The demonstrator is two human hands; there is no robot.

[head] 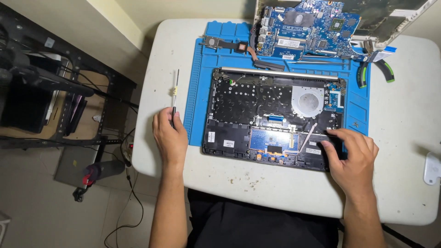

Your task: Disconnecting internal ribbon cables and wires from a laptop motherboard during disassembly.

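The left hand (170, 135) grips a thin screwdriver (175, 94), its long axis pointing toward the worktop's (404, 119) far edge, just left of the blue mat (202, 78). The right hand (351, 154) rests, fingers spread, on the opened laptop base's (239, 108) near right corner, probably holding nothing; what lies under its fingers is hidden.

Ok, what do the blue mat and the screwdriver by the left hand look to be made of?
Blue mat: probably silicone or rubber, matte, with moulded compartments along its top edge. Screwdriver: slim dark shaft, likely metal; its lower end sits under the left hand, so the handle material is unclear.
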